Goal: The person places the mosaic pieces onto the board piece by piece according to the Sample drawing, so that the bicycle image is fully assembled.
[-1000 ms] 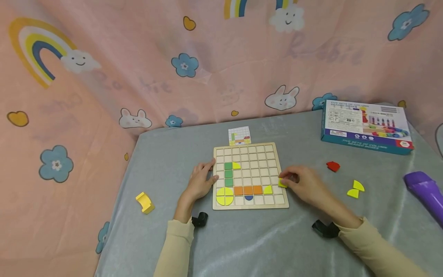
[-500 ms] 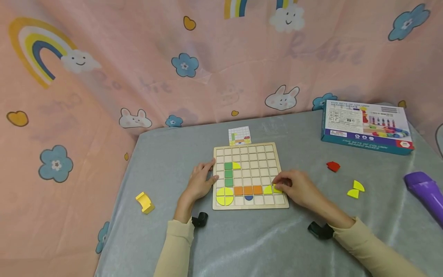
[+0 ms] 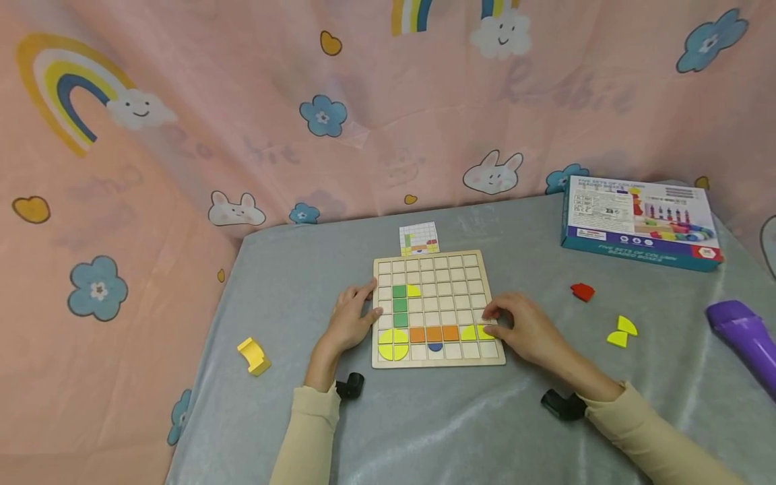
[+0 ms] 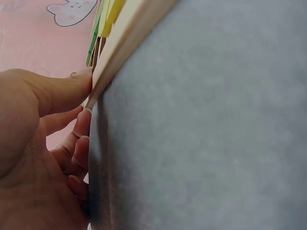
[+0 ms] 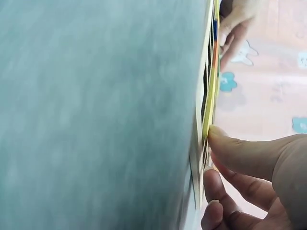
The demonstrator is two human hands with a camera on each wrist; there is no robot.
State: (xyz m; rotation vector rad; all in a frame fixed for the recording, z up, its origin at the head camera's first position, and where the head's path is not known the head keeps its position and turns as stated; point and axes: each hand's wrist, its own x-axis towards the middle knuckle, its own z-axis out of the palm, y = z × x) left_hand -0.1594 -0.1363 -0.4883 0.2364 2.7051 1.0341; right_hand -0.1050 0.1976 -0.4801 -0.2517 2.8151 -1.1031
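Note:
A wooden grid board (image 3: 444,366) lies in the middle of the table, bearing green and orange squares, yellow quarter-circles and a blue half-circle piece. My left hand (image 3: 348,320) grips its left edge; in the left wrist view the thumb (image 4: 72,91) lies on the rim and the fingertips are against its side. At the board's right side, my right hand (image 3: 527,330) presses its thumb (image 5: 223,135) on a yellow quarter-circle piece (image 3: 483,332), beside another yellow quarter-circle (image 3: 469,333) in the orange squares' row. The right index fingertip stands apart from the piece, farther up the board.
A small pattern card (image 3: 418,237) lies behind the board. To the right are red pieces (image 3: 583,292), two loose yellow quarter-circles (image 3: 618,338), a purple microphone-shaped object (image 3: 739,337) and a toy box (image 3: 642,222). A yellow arch block (image 3: 254,356) lies at left.
My right hand has brought the yellow quarter-circle leftward from the board's right edge into a cell, and its index finger has drawn off the piece. The left hand has stayed at the board's edge.

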